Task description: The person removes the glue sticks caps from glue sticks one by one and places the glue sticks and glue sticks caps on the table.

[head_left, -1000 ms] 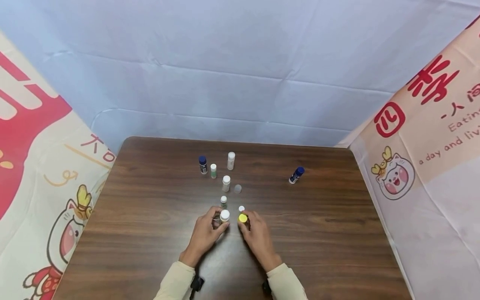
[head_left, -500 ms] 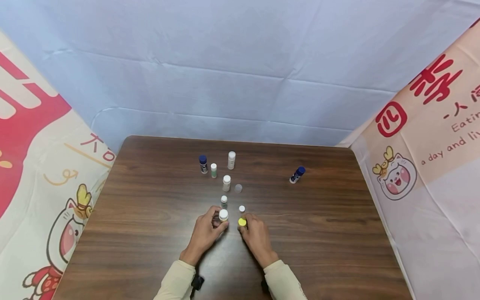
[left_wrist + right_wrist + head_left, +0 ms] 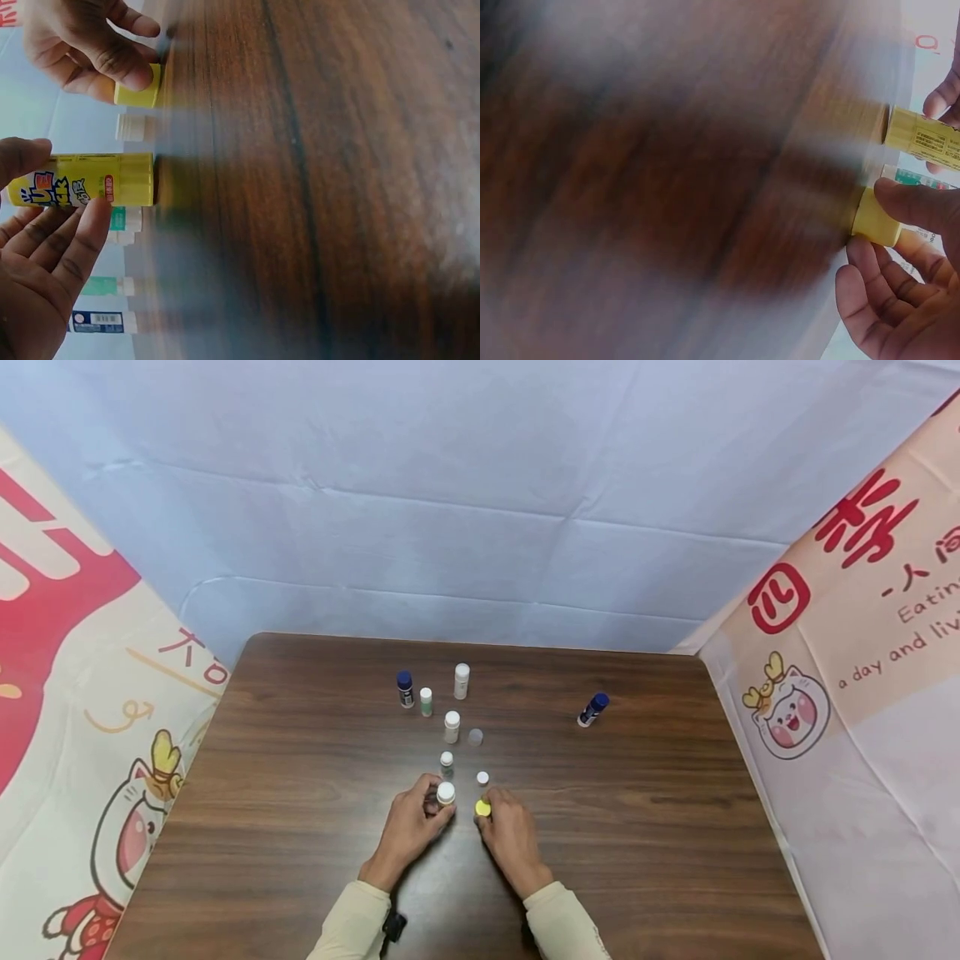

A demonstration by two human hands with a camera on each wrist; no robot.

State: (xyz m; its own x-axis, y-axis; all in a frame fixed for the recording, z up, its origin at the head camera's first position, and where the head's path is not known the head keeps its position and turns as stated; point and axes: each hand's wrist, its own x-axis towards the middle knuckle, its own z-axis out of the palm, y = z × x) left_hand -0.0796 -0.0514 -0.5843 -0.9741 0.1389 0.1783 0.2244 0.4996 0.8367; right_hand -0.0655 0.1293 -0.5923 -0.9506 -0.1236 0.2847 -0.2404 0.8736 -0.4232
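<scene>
My left hand (image 3: 411, 827) holds a yellow glue stick (image 3: 82, 180) upright at the table, thumb on one side and fingers on the other. Its white top (image 3: 446, 793) faces up in the head view. My right hand (image 3: 512, 837) pinches a short yellow cap (image 3: 876, 217) between thumb and fingers, low at the tabletop; the same yellow cap (image 3: 139, 88) shows in the left wrist view. Just beyond the right fingers stands a small white-topped piece (image 3: 483, 777). A white-capped green stick (image 3: 447, 764) stands right beyond the left hand.
Farther back on the brown table (image 3: 637, 827) are a white-topped stick (image 3: 452, 727), a translucent round cap (image 3: 476, 737), another white stick (image 3: 461, 682), a green stick (image 3: 426, 702) and a blue-capped stick (image 3: 406, 690). A second blue-capped stick (image 3: 592, 710) stands to the right.
My right hand has drawn the yellow cap slightly toward me, away from the small white-topped piece. My left hand and the glue stick have shifted only slightly left.
</scene>
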